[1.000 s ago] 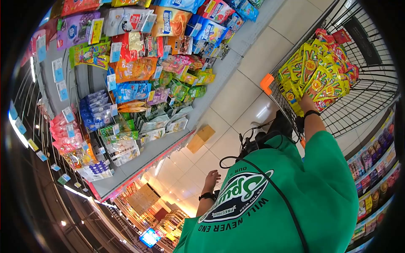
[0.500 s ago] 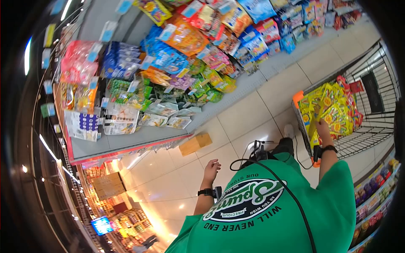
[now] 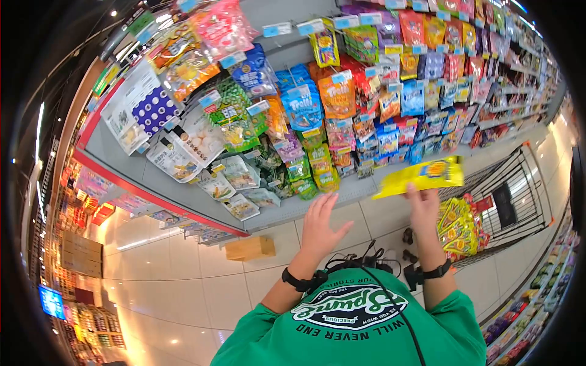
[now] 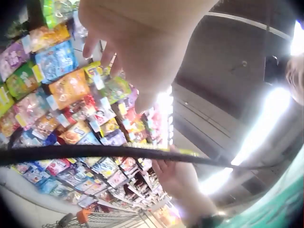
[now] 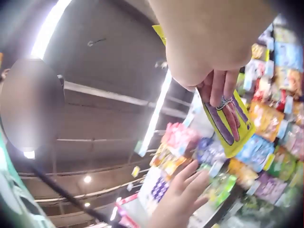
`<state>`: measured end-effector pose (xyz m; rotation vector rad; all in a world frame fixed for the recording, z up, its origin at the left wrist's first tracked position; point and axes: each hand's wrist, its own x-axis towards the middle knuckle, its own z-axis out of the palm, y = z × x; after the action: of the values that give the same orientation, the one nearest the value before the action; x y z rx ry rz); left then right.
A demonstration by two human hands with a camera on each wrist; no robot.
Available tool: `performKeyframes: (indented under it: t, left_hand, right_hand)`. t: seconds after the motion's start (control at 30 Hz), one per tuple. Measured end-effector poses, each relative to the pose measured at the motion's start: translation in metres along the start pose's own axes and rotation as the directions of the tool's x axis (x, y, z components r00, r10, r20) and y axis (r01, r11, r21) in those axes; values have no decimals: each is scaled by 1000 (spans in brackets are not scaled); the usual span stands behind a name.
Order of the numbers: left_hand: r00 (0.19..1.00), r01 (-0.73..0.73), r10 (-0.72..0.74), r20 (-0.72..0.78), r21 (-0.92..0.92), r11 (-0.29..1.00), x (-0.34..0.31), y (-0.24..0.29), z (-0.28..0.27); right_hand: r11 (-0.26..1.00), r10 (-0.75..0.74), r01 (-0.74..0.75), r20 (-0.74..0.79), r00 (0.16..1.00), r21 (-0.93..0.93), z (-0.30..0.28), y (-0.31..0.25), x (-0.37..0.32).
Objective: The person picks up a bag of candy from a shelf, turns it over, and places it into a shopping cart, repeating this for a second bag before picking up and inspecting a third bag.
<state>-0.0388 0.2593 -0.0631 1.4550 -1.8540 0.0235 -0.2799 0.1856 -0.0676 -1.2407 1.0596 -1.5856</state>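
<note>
A yellow packet [image 3: 421, 177] is pinched by its lower edge in my right hand [image 3: 424, 213], raised in front of the hanging snack bags. In the right wrist view the fingers curl over the packet [image 5: 229, 118], whose side there shows purple and red strips. My left hand [image 3: 322, 226] is up with its fingers spread, holding nothing, to the left of the packet. The left wrist view shows the same hand [image 4: 135, 42] with loose fingers. A heap of similar yellow packets [image 3: 458, 229] lies in the cart behind my right hand.
The wire shopping cart [image 3: 519, 201] stands at the right. Rows of hanging bags, among them blue [image 3: 300, 105] and orange [image 3: 337, 96] ones, fill the shelf ahead. A cardboard box [image 3: 250, 248] sits on the tiled floor, and another shelf [image 3: 531, 305] runs along the lower right.
My right hand has lifted a yellow packet out of the cart and brought it up before the shelf. My left hand has risen, its fingers spread. The head view has turned toward the shelf.
</note>
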Motion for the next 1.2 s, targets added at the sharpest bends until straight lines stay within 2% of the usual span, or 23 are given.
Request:
performKeyframes:
  t: [0.1,0.17,0.2,0.23,0.27,0.3,0.33,0.37,0.4,0.43,0.47,0.53,0.57,0.6,0.67,0.7,0.83,0.9,0.93,1.0,1.03,1.1,1.2]
  left_hand:
    - [980,35,-18,-197,81,996,-3,-1,-19]
    - [941,331,-339,-16,-175,927,-22,-13,-32]
    - [938,333,-345,-39,-178,926,-29,-24,-37]
    - [962,241,-261,-83,-198,950,-39,-35,-42]
    - [976,147,-176,-128,-212,966,-47,-44,-47]
    - [972,158,-189,-138,-210,965,-51,-41,-59]
    - [941,315,-335,36,-445,838,-52,-34,-75]
    - [878,466,-417,234,-619,632,-54,-31,-85]
    - [877,465,-425,226,-620,632,-59,-33,-88]
    - [875,452,-404,267,-751,482,-64,-35,-88]
    - [878,425,-371,303,-850,312,-68,-37,-89]
    - [875,423,-370,311,-863,275,-68,-26,-101]
    - [871,427,-366,328,-874,232,-68,-23,-104]
    - [873,421,-367,321,-876,237,-69,-22,-104]
    - [867,479,-306,392,-825,300,-70,-21,-103]
    - [859,490,-307,411,-834,255,-70,-17,-107]
    - [870,467,-296,393,-849,245,-73,-34,-95]
    - [932,323,-233,279,-929,180,-63,-29,-97]
    - [934,326,-215,286,-928,182,-57,-25,-96]
    - [893,408,-298,337,-886,220,-44,-13,-89]
    - [895,412,-280,347,-884,222,-40,-11,-84]
    - [883,468,-225,412,-807,359,-34,-7,-74]
    - [847,528,-124,518,-785,326,-25,-6,-64]
  right_hand:
    - [998,63,-60,250,966,-20,71,-32,-39]
    - [999,43,-34,350,936,-33,102,-56,-57]
    - [984,-95,153,448,889,-94,114,-65,-63]
    - [934,-210,330,545,812,-133,122,-73,-70]
    - [933,-213,337,559,802,-128,128,-82,-72]
    - [888,-349,459,619,703,-20,133,-91,-72]
    - [822,-476,561,657,585,97,138,-96,-73]
    - [823,-476,559,665,576,105,139,-92,-75]
    - [825,-505,552,599,622,122,139,-87,-74]
    - [825,-530,548,527,664,140,141,-86,-75]
    - [822,-535,550,530,657,148,147,-86,-77]
    - [940,-257,145,362,896,307,164,-99,-81]
    - [939,-236,72,477,847,335,165,-101,-83]
    - [938,-242,76,480,843,339,164,-102,-85]
    - [989,-102,-26,788,608,148,162,-103,-90]
    - [992,-122,54,762,636,114,162,-104,-90]
    - [993,-100,114,713,693,29,156,-96,-81]
    - [1000,13,-10,688,725,-8,147,-95,-77]
    - [1000,7,-4,675,738,-6,143,-93,-75]
    - [998,32,10,662,749,-60,136,-90,-71]
    - [998,29,13,646,762,-60,132,-91,-70]
    - [997,29,20,628,778,-71,124,-94,-65]
    - [996,18,-68,591,807,62,110,-89,-47]
